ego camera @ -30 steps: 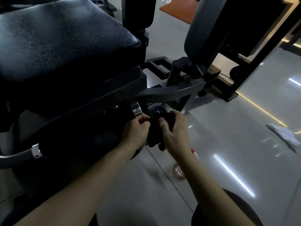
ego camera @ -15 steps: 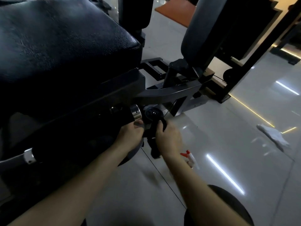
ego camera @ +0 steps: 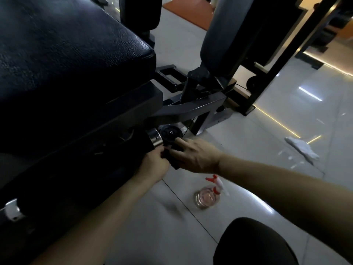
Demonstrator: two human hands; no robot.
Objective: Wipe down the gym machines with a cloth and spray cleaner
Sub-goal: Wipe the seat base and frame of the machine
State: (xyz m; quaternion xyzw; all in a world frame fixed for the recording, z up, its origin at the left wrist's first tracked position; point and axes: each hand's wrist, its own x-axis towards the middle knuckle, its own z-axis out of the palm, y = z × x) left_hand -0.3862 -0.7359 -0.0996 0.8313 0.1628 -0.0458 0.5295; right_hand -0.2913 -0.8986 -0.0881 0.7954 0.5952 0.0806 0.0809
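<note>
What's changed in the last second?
The right hand has turned flatter over the dark cloth, its forearm swung out rightward, uncovering the spray bottle on the floor. The left hand still holds the cloth beside the black disc; the white rag lies unmoved.

Black padded leather seat (ego camera: 66, 54) upper left. Under its right corner, shiny metal collar (ego camera: 155, 139), round black wheel (ego camera: 170, 133) just right of it. Left hand (ego camera: 154, 165) and right hand (ego camera: 198, 155) just below, small dark cloth (ego camera: 174, 164) between. On glossy tiled floor (ego camera: 248, 142): clear plastic spray bottle (ego camera: 207, 197) nearer than the hands, crumpled white cloth (ego camera: 301, 148) far right.
</note>
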